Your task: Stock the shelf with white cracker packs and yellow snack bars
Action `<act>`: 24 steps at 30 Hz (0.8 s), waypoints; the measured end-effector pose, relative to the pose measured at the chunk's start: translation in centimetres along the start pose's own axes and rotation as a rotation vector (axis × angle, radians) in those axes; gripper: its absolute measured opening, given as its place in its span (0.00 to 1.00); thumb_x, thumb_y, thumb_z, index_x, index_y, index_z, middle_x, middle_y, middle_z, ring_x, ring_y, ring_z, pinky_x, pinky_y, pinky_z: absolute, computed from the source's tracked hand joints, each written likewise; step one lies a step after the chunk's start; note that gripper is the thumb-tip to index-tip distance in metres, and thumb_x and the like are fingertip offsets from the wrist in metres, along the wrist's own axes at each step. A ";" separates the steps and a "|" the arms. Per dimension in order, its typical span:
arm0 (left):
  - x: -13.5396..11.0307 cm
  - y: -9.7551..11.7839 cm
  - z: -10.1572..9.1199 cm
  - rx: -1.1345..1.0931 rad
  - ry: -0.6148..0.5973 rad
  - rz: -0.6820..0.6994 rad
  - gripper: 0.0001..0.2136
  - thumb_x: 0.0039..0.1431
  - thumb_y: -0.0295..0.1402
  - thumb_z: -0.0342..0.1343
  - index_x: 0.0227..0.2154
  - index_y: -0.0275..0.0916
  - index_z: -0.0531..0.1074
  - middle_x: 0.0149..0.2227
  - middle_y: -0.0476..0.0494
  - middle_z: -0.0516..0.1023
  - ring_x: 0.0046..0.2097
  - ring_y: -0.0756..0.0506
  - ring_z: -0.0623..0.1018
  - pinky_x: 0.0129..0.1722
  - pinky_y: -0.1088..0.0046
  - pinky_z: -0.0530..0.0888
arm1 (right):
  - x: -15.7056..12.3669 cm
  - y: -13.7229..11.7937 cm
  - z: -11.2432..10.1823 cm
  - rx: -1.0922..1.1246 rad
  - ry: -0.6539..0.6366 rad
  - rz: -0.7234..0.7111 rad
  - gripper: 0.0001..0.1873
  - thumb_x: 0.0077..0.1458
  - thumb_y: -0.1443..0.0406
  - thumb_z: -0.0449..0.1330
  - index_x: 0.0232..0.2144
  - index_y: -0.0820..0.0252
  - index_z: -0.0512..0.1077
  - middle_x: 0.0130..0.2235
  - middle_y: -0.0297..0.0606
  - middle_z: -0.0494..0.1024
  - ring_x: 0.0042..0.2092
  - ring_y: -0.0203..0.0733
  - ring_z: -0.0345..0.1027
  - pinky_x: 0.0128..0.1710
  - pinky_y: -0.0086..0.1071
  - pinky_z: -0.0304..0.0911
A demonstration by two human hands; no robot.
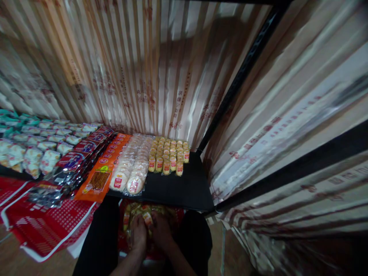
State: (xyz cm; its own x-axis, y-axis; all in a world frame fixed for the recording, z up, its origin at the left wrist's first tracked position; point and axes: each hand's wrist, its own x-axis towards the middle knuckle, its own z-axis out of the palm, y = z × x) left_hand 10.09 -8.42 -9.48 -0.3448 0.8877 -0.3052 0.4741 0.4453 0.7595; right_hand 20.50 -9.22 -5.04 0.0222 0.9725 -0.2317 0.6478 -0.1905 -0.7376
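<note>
Low in the head view, both hands reach down between the knees into a red container (123, 245) full of small yellow wrapped cakes (135, 210). My left hand (138, 232) has its fingers curled down among the packets. Beside it, my right hand (161, 229) is bent inward. A wrapped cake with a red label (147, 217) sits between the two hands, and the fingers of both close on it. Dim light hides the fingertips. On the black shelf (184, 191) just ahead, similar small yellow cakes (166, 155) stand in rows.
Left of the yellow cakes lie round white packaged biscuits (126, 178), an orange snack packet (96, 188), dark packets (73, 161) and several white-wrapped packets (48, 161). A red basket (54, 222) stands on the floor at left. Black posts (241, 80) and pleated curtains (178, 76) enclose the shelf.
</note>
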 end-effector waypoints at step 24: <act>-3.9 14.1 1.7 -0.407 -0.129 0.352 0.15 0.58 0.36 0.40 0.39 0.37 0.68 0.42 0.39 0.73 0.44 0.45 0.73 0.47 0.67 0.70 | 1.1 1.4 -10.4 0.404 0.427 -0.134 0.20 0.49 0.63 0.54 0.46 0.59 0.69 0.42 0.42 0.74 0.39 0.41 0.73 0.41 0.33 0.70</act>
State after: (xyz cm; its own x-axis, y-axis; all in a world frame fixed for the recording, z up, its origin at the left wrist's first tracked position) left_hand 19.50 -5.44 1.41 -0.1081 0.9933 -0.0412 0.1822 0.0605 0.9814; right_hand 29.35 -6.98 0.29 0.3183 0.9434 0.0933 0.3271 -0.0169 -0.9448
